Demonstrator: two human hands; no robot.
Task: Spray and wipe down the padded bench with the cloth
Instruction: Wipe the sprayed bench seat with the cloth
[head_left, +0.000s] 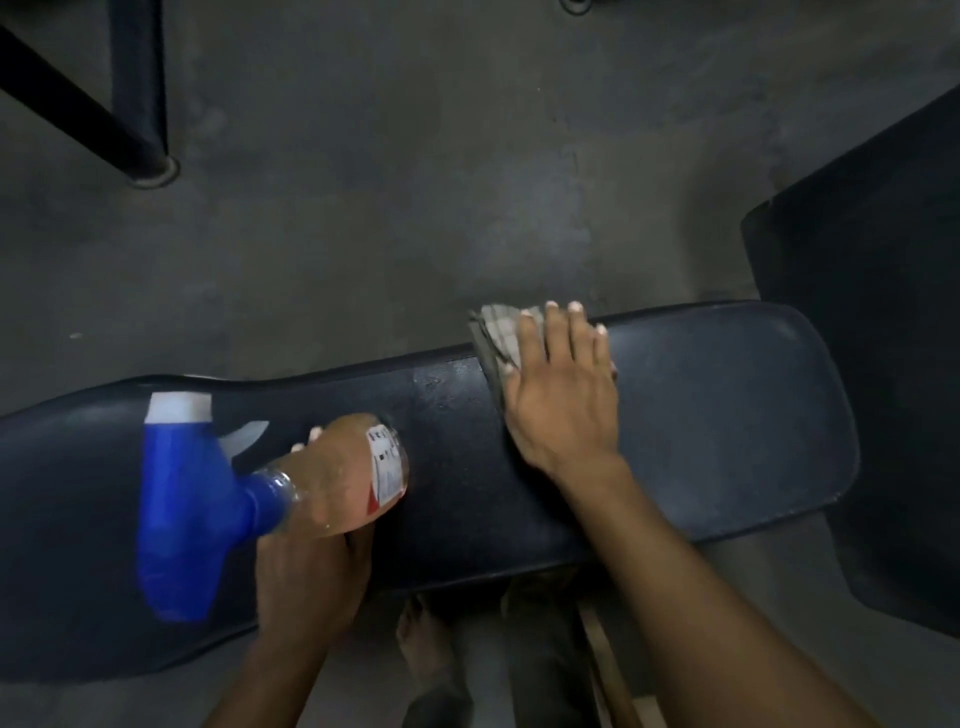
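A long dark padded bench (727, 415) runs across the view from left to right. My right hand (561, 389) lies flat with straight fingers on a grey checked cloth (498, 338), pressing it onto the bench near its far edge. My left hand (306, 566) grips a clear spray bottle (343, 478) with a blue trigger head (182, 509) and white nozzle, held over the bench's left half and pointing left. Most of the cloth is hidden under my right hand.
Grey concrete floor (415, 182) lies beyond the bench. A black metal frame leg (140, 130) stands at the top left. Another dark padded piece (872, 312) rises at the right. My bare foot (426, 654) shows below the bench's near edge.
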